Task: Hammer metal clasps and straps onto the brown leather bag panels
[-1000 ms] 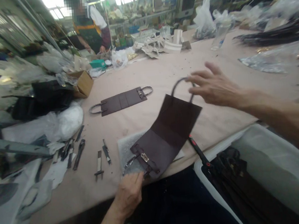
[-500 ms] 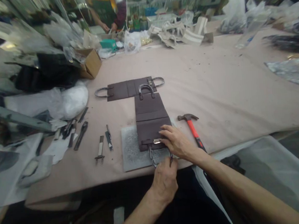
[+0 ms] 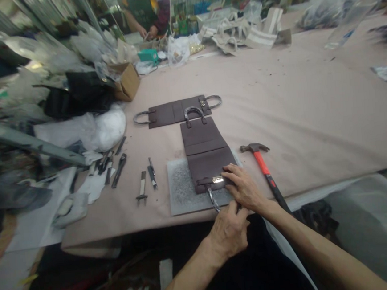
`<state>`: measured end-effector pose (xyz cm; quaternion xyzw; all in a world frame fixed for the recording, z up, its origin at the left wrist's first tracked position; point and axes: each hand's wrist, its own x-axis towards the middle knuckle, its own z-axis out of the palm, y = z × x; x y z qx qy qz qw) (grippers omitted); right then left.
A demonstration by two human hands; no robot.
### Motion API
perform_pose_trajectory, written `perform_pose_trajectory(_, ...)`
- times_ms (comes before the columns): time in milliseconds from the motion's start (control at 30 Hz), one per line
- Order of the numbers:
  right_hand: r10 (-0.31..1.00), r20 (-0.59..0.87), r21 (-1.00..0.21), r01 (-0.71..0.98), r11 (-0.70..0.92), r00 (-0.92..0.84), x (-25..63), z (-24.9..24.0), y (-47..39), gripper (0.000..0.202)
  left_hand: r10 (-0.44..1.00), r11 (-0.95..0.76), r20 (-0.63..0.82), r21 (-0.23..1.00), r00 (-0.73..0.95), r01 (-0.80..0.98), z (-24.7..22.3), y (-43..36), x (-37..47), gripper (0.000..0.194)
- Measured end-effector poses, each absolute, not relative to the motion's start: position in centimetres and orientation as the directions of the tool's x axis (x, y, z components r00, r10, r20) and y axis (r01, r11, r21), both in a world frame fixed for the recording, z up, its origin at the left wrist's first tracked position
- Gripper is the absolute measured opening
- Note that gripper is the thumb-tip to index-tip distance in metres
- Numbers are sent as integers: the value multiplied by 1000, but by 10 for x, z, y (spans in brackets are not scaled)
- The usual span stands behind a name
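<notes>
Head view, left hand [image 3: 229, 231] curled at handle [image 3: 213, 199], right hand [image 3: 245, 188] over panel [image 3: 211, 163]

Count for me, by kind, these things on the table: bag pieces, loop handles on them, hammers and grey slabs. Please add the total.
Dark brown bag pieces: 2
Loop handles: 4
Hammer: 1
Grey slab: 1
Total: 8
</notes>
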<state>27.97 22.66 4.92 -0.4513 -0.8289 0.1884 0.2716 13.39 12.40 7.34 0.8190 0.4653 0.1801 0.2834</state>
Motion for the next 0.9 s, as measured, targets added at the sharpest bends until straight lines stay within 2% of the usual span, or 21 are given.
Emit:
perform_pose_trajectory(133,826,274,-504,658,560,-493,284,50,235,38,866,-428,94,645,491,633,70,133,133,28)
perform_pose_trajectory(233,801,285,-457,660,596,-526,279,53,239,36,833,-518,167,570,527,638,66,135,125,22)
perform_pose_trajectory(367,771,316,-396,661,637,-553,258,50,236,35,745,-664,335,452,576,596,64,129,103,14)
perform_pose_trajectory(433,760,336,-355,672,649,-556,250,45,234,35,779,-623,418,435,468,650,66,129,79,16)
perform_pose_trajectory(500,746,355,-330,671,664,-563,246,38,233,37,863,-440,449,439,233,784,72,134,41,20)
perform_pose_trajectory(600,729,362,-326,653,683,-581,248,32,235,38,923,74,321,390,-211,918,84,151,-32,19)
perform_pose_trajectory(667,726,342,-340,642,687,-596,250,33,237,37,899,365,147,270,-413,891,91,165,-78,20)
perform_pose_trajectory(733,726,308,-358,632,687,-615,252,38,239,36,870,492,-35,146,-492,858,93,179,-111,27)
perform_pose_trajectory(800,724,265,-376,623,686,-637,252,48,240,34,840,526,-207,84,-502,846,90,193,-131,36)
perform_pose_trajectory(900,736,191,-391,638,663,-649,247,65,239,33,816,512,-333,37,-473,858,83,212,-142,35)
